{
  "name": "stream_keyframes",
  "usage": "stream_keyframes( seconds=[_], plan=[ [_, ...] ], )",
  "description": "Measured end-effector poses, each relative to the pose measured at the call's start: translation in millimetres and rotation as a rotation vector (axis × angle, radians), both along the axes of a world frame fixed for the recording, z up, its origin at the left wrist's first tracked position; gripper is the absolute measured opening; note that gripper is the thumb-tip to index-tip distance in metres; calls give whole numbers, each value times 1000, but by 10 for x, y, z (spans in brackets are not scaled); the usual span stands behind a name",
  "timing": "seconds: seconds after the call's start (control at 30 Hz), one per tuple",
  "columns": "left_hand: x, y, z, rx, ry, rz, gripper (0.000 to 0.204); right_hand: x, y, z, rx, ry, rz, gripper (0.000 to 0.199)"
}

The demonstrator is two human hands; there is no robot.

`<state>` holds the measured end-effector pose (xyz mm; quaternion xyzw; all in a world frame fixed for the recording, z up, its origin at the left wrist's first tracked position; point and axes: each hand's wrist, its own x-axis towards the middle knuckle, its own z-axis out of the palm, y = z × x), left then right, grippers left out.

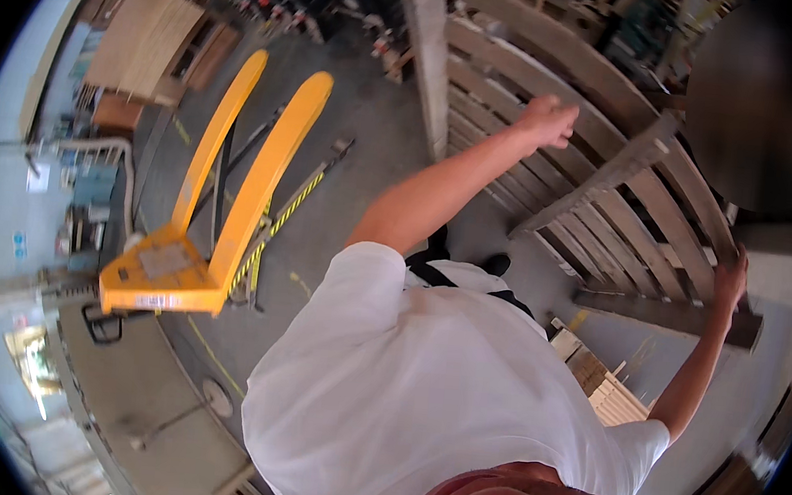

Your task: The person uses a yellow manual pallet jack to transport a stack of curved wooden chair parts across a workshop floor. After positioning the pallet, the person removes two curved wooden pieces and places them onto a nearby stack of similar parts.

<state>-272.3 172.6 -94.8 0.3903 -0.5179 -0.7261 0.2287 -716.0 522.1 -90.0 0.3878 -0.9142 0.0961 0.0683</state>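
A weathered wooden pallet (596,193) stands tilted up on the right, its slats and cross boards facing me. My right hand (731,279) is closed round its right edge, near the lower corner. My left arm reaches across the slats, and my left hand (547,122) is in front of the upper part of the pallet. The fingers of that hand are curled in; whether they grip a slat is hidden.
A yellow pallet jack (167,267) stands on the grey floor (353,198) to the left, forks pointing away. Beside it lies a yellow-and-black striped bar (277,224). Wooden boards (142,41) are stacked at the far left. Light wood pieces (617,400) lie below the pallet.
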Motion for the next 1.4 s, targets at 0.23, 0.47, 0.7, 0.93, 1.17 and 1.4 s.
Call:
stream_keyframes(
  seconds=[0.23, 0.47, 0.7, 0.93, 1.17, 1.4],
  plan=[
    [2887, 1079, -2257, 267, -570, 180, 31, 772, -170, 640, -181, 375, 48, 61],
    [5232, 2179, -2397, 407, -1037, 439, 34, 3309, -1469, 232, -603, -460, 481, 40],
    [6798, 3240, -2557, 243, -922, 902, 44, 6885, -3045, -1068, 381, -1109, 1199, 55],
    [7716, 5112, -2531, 824, -862, 1434, 52, 10500, -2969, -616, 837, -873, 1768, 56],
    [7206, 6647, -2731, 970, -1210, 719, 24, 13495, -2592, -390, 1018, -950, 2036, 59],
    [7005, 6253, -2724, 811, -150, 2353, 20, 17151, -1670, 540, 1166, -1261, 2204, 30]
  ],
)
